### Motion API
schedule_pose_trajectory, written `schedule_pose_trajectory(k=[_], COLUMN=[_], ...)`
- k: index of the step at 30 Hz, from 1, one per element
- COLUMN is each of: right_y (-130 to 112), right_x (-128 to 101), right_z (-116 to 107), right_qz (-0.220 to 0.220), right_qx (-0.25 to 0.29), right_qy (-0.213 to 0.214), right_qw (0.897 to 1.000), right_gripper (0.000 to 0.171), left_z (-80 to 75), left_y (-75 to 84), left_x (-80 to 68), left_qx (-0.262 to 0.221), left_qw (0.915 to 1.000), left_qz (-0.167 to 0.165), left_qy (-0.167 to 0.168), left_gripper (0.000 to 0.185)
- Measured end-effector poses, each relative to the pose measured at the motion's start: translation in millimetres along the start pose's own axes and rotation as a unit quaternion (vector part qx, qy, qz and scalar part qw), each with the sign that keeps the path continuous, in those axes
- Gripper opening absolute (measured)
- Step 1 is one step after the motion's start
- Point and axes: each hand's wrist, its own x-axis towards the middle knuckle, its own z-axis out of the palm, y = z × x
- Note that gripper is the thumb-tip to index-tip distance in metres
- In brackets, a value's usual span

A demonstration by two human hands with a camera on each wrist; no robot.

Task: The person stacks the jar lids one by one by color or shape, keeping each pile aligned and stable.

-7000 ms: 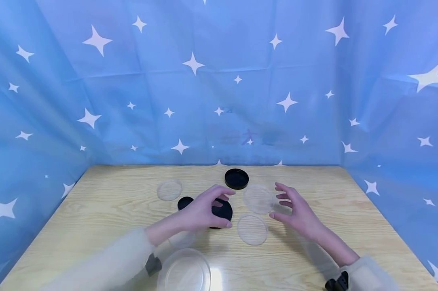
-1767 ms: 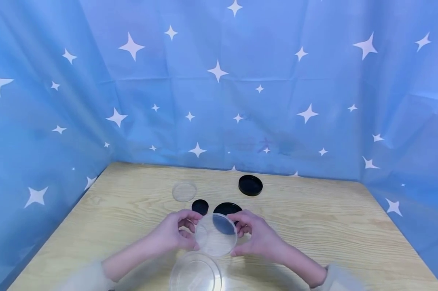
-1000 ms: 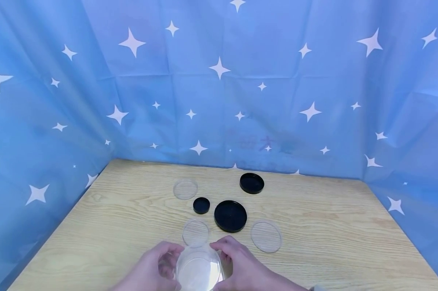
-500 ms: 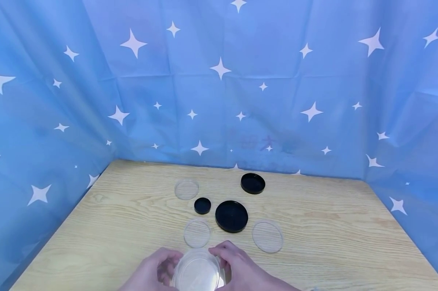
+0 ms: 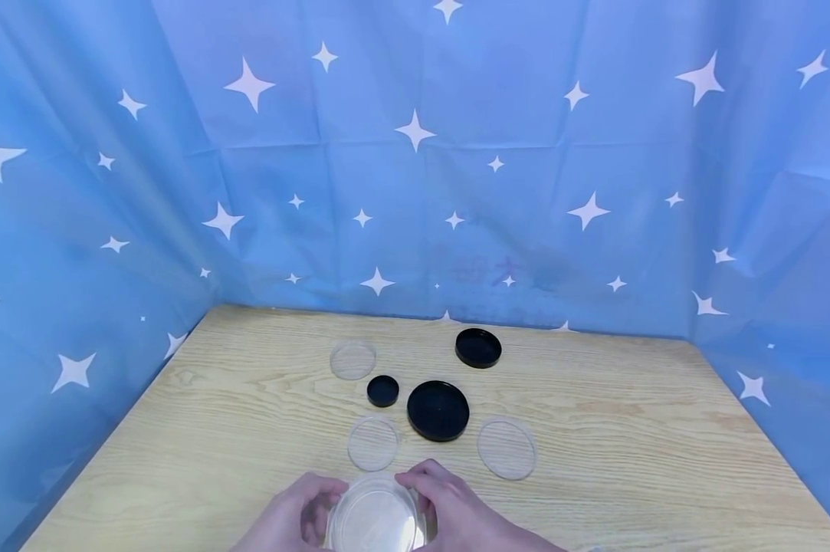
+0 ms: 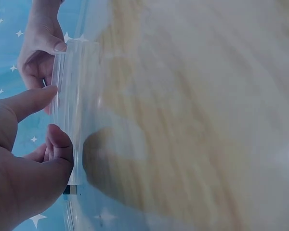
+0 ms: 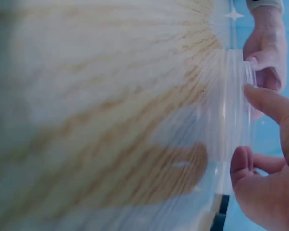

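a stack of clear round dishes (image 5: pixel 375 517) sits at the near edge of the wooden table (image 5: pixel 628 429), low in the head view. it is see-through plastic with a pale glare across its top, and in the left wrist view (image 6: pixel 70 115) its side shows as several thin stacked rims. the left hand (image 5: pixel 287 517) grips the stack's left side with curled fingers, thumb and forefinger pinching the rim; the right hand (image 5: pixel 456 514) grips the stack's right side the same way, fingertips on the rim (image 7: pixel 260 103). whether the stack rests on the table or is lifted off it cannot be told

just beyond the stack lies a small clear lid (image 5: pixel 372 444), near the fingertips. beyond the stack and to its right lies a large black lid (image 5: pixel 438 410), and further right of the stack a clear lid (image 5: pixel 506 448), flat on the wood. a small black cap (image 5: pixel 383 390) and another clear dish (image 5: pixel 352 359) lie further beyond the stack, and a medium black lid (image 5: pixel 478 347) is the farthest from it, towards the back

a blue starred cloth (image 5: pixel 415 153) walls the table behind the stack and to both its sides. bare wood spreads wide to the left and right of the stack; beyond it the small clear lid is the closest thing in the way
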Motion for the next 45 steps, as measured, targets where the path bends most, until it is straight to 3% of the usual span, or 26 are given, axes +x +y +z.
schedule_pose_trajectory(k=[4,10,17,25,31,34,40,45], right_y=[1.4,0.8,-1.9,-1.9,-0.5,3.2,16.3,26.8], right_x=[-0.1,-1.7,-8.8,-21.7,-33.2,-39.5,-51.5,-64.6], right_z=[-0.3,-4.1,-10.4,-19.9,-29.7,-36.3,-51.3,-62.9], right_qz=[-0.004,-0.017,0.03,0.041,0.008,0.003,0.015,0.027], right_qx=[0.001,-0.023,0.05,0.061,0.012,-0.008,-0.027,-0.042], right_qy=[-0.001,0.006,-0.004,0.011,0.067,0.1,0.165,0.199], right_qw=[1.0,1.0,0.998,0.997,0.998,0.995,0.986,0.979], right_gripper=[0.079,0.08,0.079,0.076,0.075,0.076,0.078,0.076], left_z=[0.4,2.6,2.5,11.2,19.6,22.0,30.0,40.9], left_y=[-0.3,2.4,7.8,23.2,39.2,44.9,58.9,73.5], left_x=[-0.4,-0.4,2.4,15.2,39.2,57.1,98.6,126.9], left_qx=[0.011,-0.005,-0.008,0.007,0.041,0.032,-0.007,-0.009], left_qw=[0.9998,0.9999,0.9993,0.9992,0.9932,0.9899,0.9934,0.9933], left_qz=[0.014,-0.015,-0.036,0.039,0.109,0.137,0.107,0.098], left_qy=[0.003,0.001,0.004,0.009,-0.004,-0.018,-0.04,-0.06], left_gripper=[0.069,0.073,0.072,0.062,0.06,0.064,0.07,0.07])
